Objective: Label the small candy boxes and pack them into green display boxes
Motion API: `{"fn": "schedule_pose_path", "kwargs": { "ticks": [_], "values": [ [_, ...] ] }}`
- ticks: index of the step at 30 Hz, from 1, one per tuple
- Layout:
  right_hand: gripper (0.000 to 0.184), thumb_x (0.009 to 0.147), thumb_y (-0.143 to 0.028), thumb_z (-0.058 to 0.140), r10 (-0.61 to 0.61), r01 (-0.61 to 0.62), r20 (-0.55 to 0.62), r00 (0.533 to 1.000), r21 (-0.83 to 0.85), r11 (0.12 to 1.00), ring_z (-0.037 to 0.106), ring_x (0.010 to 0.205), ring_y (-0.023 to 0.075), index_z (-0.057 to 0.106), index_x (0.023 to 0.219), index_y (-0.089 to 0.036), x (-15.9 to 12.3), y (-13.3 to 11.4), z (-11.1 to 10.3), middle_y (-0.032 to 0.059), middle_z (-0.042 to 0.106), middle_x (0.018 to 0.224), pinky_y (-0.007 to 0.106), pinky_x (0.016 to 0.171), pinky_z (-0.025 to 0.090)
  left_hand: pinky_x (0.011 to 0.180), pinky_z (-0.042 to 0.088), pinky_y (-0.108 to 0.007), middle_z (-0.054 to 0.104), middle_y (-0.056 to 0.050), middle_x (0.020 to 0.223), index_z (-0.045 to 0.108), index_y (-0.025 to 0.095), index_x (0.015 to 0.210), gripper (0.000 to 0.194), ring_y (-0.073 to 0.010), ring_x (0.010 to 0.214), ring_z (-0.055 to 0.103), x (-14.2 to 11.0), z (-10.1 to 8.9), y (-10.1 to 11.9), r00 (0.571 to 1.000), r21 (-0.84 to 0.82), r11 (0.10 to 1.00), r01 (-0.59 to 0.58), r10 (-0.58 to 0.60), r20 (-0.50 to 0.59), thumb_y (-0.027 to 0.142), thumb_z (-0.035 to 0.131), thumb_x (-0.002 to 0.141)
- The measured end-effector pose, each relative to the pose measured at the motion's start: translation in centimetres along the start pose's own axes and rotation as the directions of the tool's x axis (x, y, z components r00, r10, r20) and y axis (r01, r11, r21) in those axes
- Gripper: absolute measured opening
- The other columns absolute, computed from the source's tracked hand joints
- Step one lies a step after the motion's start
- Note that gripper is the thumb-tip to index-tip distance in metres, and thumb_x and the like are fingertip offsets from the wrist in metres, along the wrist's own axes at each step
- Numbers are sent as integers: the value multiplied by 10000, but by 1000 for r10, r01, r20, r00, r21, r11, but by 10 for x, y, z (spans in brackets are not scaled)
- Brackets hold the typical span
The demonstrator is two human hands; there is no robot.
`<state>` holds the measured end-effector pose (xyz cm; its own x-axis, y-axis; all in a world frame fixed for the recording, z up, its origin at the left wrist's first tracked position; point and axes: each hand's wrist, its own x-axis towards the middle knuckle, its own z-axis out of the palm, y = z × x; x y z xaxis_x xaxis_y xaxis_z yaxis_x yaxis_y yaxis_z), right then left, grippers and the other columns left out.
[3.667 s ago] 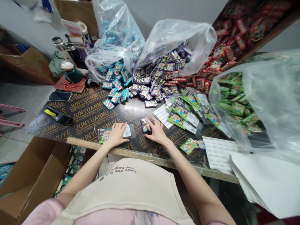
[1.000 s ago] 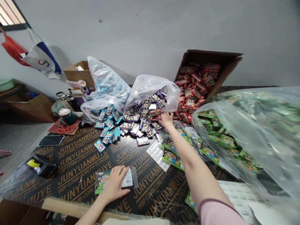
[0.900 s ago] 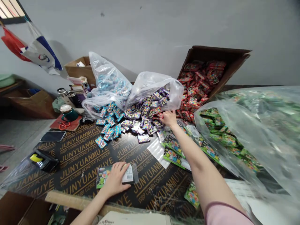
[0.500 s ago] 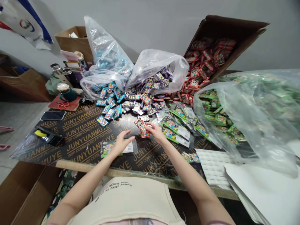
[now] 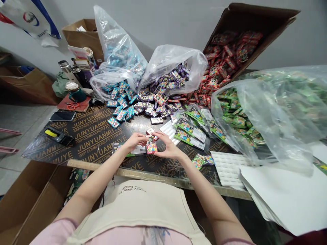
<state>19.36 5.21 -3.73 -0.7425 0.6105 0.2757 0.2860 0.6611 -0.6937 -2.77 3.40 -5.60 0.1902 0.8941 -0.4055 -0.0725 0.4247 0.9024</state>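
Low over the near middle of the table, small red packets (image 5: 151, 147) with colourful print are between my two hands. My left hand (image 5: 135, 142) pinches them from the left side. My right hand (image 5: 167, 145) spans them from the right, index finger at the far end and thumb at the near end. How many packets are stacked there I cannot tell. Beneath and behind my left hand lies a flat green-and-black pouch (image 5: 139, 150), partly covered. Just beyond the hands, a dark-edged packet (image 5: 156, 120) with a white face rests alone on the table.
Loose blue packets (image 5: 120, 112), purple packets (image 5: 149, 108) and red packets (image 5: 213, 81) spill from bags and a tilted carton (image 5: 265, 20). Green-and-black pouches (image 5: 189, 134) overlap on the right. A large bag (image 5: 278, 112) holds green packets. Scissors (image 5: 73, 106) and a phone (image 5: 62, 116) lie left.
My hands have come together. My left hand, open and apart before, now grips the red packets that my right hand held. The view has shifted slightly.
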Motion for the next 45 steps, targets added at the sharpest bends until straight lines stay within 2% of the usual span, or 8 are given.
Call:
{"fn": "schedule_pose_path", "kwargs": {
  "ticks": [3,9,21,27,29,36,41,45],
  "values": [
    [798,691,-308,713,44,-46,-88,995,-23,999,458,1274,282,378,1413,-257,-7,1,11,97,507,1366,462,1072,352,795,473,-350,686,-121,987,650,139,1146,608,-214,873,630,-13,-10,-12,985,285,946,-157,169,-19,525,709,680],
    [828,660,-390,749,185,-216,-189,964,-158,963,542,1134,320,394,1389,-222,-25,22,41,131,558,1264,479,967,412,1072,251,-539,518,-138,1298,275,238,1478,1125,-333,1220,459,-42,-38,-40,937,926,258,-275,287,198,389,839,516],
    [1047,615,-577,782,233,-239,-160,959,-21,971,421,1312,308,286,1469,-229,-15,6,57,138,508,1393,483,1081,230,1031,366,-450,527,-105,1281,61,227,1519,1144,-290,1168,508,-48,-42,-44,884,846,404,-347,442,152,303,764,619],
    [587,902,-473,518,222,-231,-107,969,-83,969,514,1174,226,381,1435,-268,-20,13,42,53,681,1156,433,1056,265,1004,391,-446,540,-111,1258,49,205,1517,1125,-293,1143,520,-34,-35,-54,883,860,365,-357,431,184,345,749,646],
    [504,883,-462,540,351,-422,-312,883,-203,883,482,1198,251,517,1340,-249,-27,39,8,81,629,1243,438,1046,283,987,396,-453,544,-116,1246,70,200,1516,1093,-296,1126,522,-32,-32,-61,890,885,309,-348,406,208,351,735,662],
    [657,760,-144,615,505,-976,-850,151,-46,214,225,1380,393,439,1393,-128,-80,143,-176,265,252,1513,562,1034,220,993,381,-458,516,-137,1301,250,196,1480,869,-307,1162,492,-30,-32,-84,836,909,124,-398,456,305,419,656,745],
    [403,826,-132,496,570,-934,-802,179,44,356,542,1103,346,600,1211,-80,-90,146,-230,257,609,1172,466,914,379,993,396,-459,537,-131,1294,318,193,1458,834,-304,1164,504,-28,-34,-87,837,907,145,-395,464,290,409,662,730],
    [392,905,-251,412,594,-824,-730,337,77,562,622,869,229,590,1242,-157,-64,118,-188,128,679,1062,345,758,481,1055,336,-509,551,-131,1295,455,199,1380,803,-319,1200,493,-29,-15,-65,865,872,318,-372,461,201,422,728,659]
  ]
}}
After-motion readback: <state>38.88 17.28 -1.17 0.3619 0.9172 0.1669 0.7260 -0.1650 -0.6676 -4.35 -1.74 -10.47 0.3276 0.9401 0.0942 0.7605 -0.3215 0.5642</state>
